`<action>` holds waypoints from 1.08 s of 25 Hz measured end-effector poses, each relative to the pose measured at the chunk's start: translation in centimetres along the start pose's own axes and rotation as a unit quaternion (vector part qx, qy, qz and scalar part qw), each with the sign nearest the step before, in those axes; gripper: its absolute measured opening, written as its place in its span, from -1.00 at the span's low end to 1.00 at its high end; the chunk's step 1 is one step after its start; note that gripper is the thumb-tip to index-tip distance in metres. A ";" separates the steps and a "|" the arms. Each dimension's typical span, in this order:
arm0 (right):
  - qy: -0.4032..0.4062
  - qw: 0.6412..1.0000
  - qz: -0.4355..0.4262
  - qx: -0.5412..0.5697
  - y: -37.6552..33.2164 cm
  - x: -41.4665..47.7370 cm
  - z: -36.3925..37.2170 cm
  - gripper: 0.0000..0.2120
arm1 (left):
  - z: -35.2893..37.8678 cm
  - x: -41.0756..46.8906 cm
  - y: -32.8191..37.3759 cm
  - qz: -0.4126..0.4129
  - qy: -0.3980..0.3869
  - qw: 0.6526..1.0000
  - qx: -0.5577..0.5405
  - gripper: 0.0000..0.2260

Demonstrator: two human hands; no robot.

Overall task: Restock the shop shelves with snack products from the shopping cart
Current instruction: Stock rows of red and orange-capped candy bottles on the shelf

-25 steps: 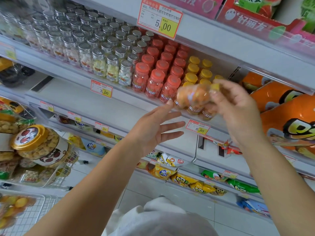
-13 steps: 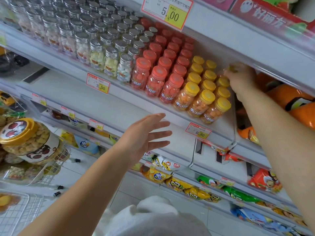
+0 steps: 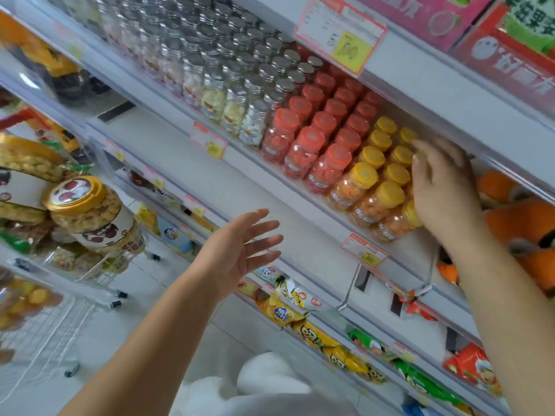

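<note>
Yellow-capped candy bottles [image 3: 368, 187] stand in rows at the right end of a white shelf [image 3: 228, 157], beside red-capped bottles [image 3: 312, 139] and silver-capped jars [image 3: 228, 76]. My right hand [image 3: 441, 187] lies against the right side of the yellow-capped rows, fingers stretched out and touching the bottles, holding nothing. My left hand [image 3: 240, 250] hovers in front of the shelf below those bottles, palm up, fingers spread, holding nothing. The wire shopping cart [image 3: 45, 334] is at the lower left with snacks in it, among them a big gold-lidded jar [image 3: 90, 214].
Orange snack bags [image 3: 522, 223] fill the shelf section right of my right hand. Lower shelves carry yellow, green and red snack packets [image 3: 318, 334]. Price tags [image 3: 363, 250] hang on the shelf edges. Pink and red boxes [image 3: 444, 16] sit on the shelf above.
My right hand carried yellow-capped bottles to the shelf, set them in at the back of the rows, and has now drawn forward along the right side with nothing in it. My left hand dropped lower.
</note>
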State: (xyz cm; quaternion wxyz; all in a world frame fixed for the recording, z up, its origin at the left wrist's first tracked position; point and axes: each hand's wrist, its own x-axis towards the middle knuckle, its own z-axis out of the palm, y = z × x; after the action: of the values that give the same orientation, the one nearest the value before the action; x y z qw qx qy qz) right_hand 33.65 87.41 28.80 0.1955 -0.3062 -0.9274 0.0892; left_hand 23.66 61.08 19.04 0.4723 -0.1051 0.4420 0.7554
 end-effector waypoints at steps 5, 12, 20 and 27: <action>-0.003 0.981 -0.148 0.127 -10.1 -8.6 4.3 -0.67 | -9.6 -3.3 1.8 -0.003 0.098 0.995 -0.030 -0.83; -0.275 0.921 -0.157 0.227 -28.9 -17.3 19.4 -0.72 | -32.0 -12.0 3.9 -0.005 0.335 0.939 -0.080 -0.90; -0.574 0.779 -0.223 0.116 -44.1 -21.8 39.3 -0.70 | -46.3 -15.8 1.6 -0.019 0.491 0.829 -0.266 -0.83; -0.656 0.686 -0.313 -0.044 -54.7 -26.5 58.7 -0.54 | -55.8 -10.0 0.6 -0.007 0.479 0.810 -0.338 -0.79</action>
State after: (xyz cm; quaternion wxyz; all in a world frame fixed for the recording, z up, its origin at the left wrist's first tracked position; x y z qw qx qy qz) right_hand -0.53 25.17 -17.07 -0.4600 0.1299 -0.8638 0.1596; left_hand 14.07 11.95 -7.66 0.1406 -0.6101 0.3278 0.7075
